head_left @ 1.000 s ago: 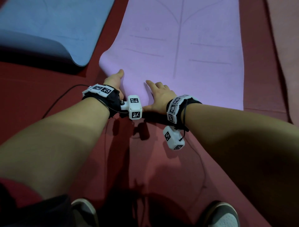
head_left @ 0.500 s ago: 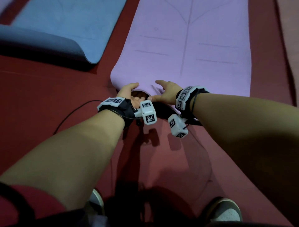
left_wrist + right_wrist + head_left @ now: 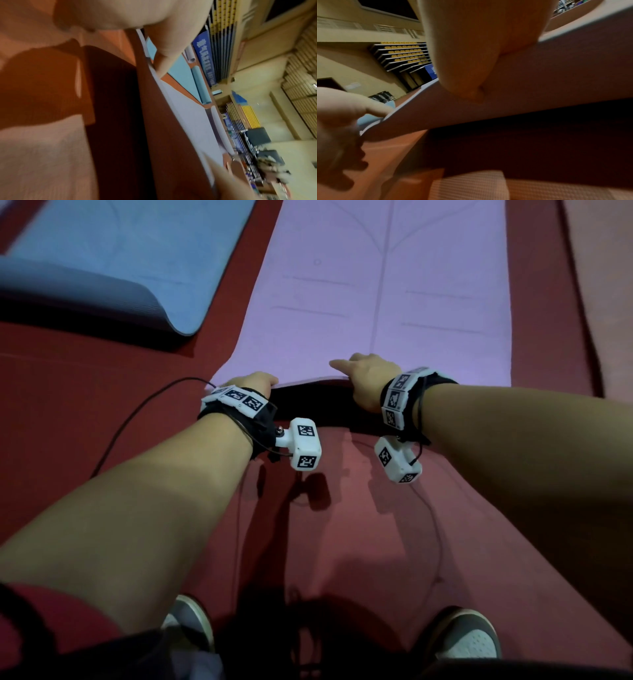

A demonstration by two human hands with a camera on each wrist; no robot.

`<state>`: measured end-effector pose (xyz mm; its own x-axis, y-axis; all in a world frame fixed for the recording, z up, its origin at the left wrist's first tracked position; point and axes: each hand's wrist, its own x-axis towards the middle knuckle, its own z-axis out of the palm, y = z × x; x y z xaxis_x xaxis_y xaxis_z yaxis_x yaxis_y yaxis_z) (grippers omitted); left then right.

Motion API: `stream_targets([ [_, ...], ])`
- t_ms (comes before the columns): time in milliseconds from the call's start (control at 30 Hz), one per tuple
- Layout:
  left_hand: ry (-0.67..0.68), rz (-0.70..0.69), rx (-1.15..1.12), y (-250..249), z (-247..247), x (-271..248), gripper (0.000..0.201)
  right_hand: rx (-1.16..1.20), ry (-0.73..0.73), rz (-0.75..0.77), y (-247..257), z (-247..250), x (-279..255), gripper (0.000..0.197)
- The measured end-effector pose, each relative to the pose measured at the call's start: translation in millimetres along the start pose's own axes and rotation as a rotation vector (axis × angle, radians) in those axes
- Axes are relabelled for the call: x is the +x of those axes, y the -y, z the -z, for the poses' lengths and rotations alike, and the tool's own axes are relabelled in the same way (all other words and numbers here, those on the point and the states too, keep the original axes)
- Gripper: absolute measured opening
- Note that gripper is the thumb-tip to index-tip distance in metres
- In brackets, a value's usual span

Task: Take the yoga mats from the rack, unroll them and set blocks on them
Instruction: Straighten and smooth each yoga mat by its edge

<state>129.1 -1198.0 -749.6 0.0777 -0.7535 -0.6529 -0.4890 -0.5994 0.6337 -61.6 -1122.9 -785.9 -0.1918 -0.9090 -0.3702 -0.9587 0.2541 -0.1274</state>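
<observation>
The purple yoga mat (image 3: 376, 285) lies unrolled on the red floor, stretching away from me. Its near edge is raised a little, with dark shadow under it. My left hand (image 3: 255, 381) grips that edge at the near left corner, fingers curled over it. My right hand (image 3: 366, 374) pinches the same edge further right, thumb on top. In the right wrist view the thumb (image 3: 471, 54) presses on the mat (image 3: 539, 81). The left wrist view shows my left thumb (image 3: 163, 58) on the mat's edge (image 3: 188, 121). No blocks are in view.
A blue mat (image 3: 120, 251) lies unrolled to the left, its near end curling up. A pinkish mat (image 3: 603, 268) lies along the right edge. A black cable (image 3: 137, 419) trails on the floor (image 3: 85, 388) by my left wrist. My shoes (image 3: 462, 635) stand just behind the purple mat.
Both hands have slid apart along the purple mat's near end. The curled corner is drawn out straight and the edge is now held up off the floor.
</observation>
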Motion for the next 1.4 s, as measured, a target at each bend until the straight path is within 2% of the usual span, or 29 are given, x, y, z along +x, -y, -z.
stream_targets([
  [33, -0.046, -0.021, 0.061, -0.6, 0.6, 2.1, 0.035, -0.048, -0.032, 0.011, 2.6, 2.0, 0.4, 0.057],
  [67, -0.096, -0.040, 0.119, 0.5, -0.8, 5.1, 0.047, -0.088, -0.056, 0.015, 4.1, 3.1, 0.4, 0.052],
  [133, -0.235, -0.154, 0.305, 3.7, -4.6, 4.3, 0.096, -0.146, -0.095, 0.019, 3.2, 3.5, -0.5, 0.042],
  [167, -0.286, -0.238, 0.370, 2.6, -5.4, 2.5, 0.109, -0.167, -0.122, 0.025, 2.3, 3.0, -0.6, 0.039],
  [200, -0.314, -0.315, 0.421, 2.1, -7.7, 8.8, 0.112, -0.183, -0.149, 0.030, 1.6, 2.6, -0.9, 0.036],
  [267, -0.322, -0.465, 0.601, -2.2, -14.1, 17.6, 0.099, -0.199, -0.188, 0.039, 1.4, 2.5, -1.8, 0.036],
  [367, -0.290, -0.666, 0.970, -10.8, -19.1, 17.6, 0.062, -0.213, -0.206, 0.059, 1.0, 3.7, -2.3, 0.034],
  [467, -0.225, -0.775, 1.314, -24.2, -28.4, 11.9, 0.048, -0.232, -0.237, 0.078, -0.1, 7.1, -0.3, 0.034],
  [500, -0.148, -0.775, 1.309, -28.9, -31.5, 10.2, 0.046, -0.232, -0.253, 0.080, 0.1, 8.8, 0.3, 0.034],
  [567, 0.078, -0.740, 1.113, -36.6, -36.4, 8.0, 0.043, -0.226, -0.286, 0.085, -0.5, 11.4, 2.4, 0.034],
  [633, 0.219, -0.699, 1.036, -40.5, -37.7, 7.2, 0.043, -0.222, -0.311, 0.103, -2.1, 11.6, 3.2, 0.032],
  [700, 0.287, -0.704, 1.125, -44.8, -37.1, 9.1, 0.034, -0.223, -0.313, 0.137, -1.6, 9.8, 2.0, 0.033],
  [800, 0.317, -0.749, 1.258, -46.4, -41.7, 19.0, 0.023, -0.217, -0.303, 0.179, 0.2, 4.1, -0.7, 0.033],
  [867, 0.293, -0.802, 1.310, -42.2, -47.3, 24.2, 0.025, -0.210, -0.293, 0.180, 0.8, -0.6, -3.1, 0.034],
  [967, 0.127, -0.885, 1.351, -31.0, -59.0, 30.9, 0.035, -0.110, -0.228, 0.142, -1.1, -1.2, -3.1, 0.038],
  [1033, 0.058, -0.931, 1.376, -20.6, -65.8, 33.6, 0.030, 0.022, -0.087, 0.092, -2.7, 7.3, 0.1, 0.038],
  [1100, 0.006, -0.960, 1.356, -10.7, -69.4, 38.4, 0.024, 0.243, 0.117, 0.045, -4.6, 19.4, 3.4, 0.035],
  [1167, -0.063, -0.973, 1.313, -5.4, -70.7, 41.1, 0.023, 0.617, 0.268, -0.024, -7.0, 28.5, 2.2, 0.046],
  [1233, -0.112, -1.006, 1.299, -6.4, -73.0, 40.7, 0.028, 0.967, 0.328, -0.106, -12.3, 32.7, 0.6, 0.050],
  [1267, -0.127, -1.028, 1.298, -8.0, -73.9, 39.7, 0.030, 1.032, 0.337, -0.127, -15.0, 34.6, -0.6, 0.046],
  [1333, -0.141, -1.054, 1.281, -11.1, -73.9, 38.6, 0.032, 1.001, 0.362, -0.101, -20.9, 39.8, -1.8, 0.044],
  [1400, -0.145, -1.051, 1.248, -12.6, -71.8, 39.0, 0.032, 0.795, 0.327, -0.040, -26.8, 44.1, -0.1, 0.052],
])
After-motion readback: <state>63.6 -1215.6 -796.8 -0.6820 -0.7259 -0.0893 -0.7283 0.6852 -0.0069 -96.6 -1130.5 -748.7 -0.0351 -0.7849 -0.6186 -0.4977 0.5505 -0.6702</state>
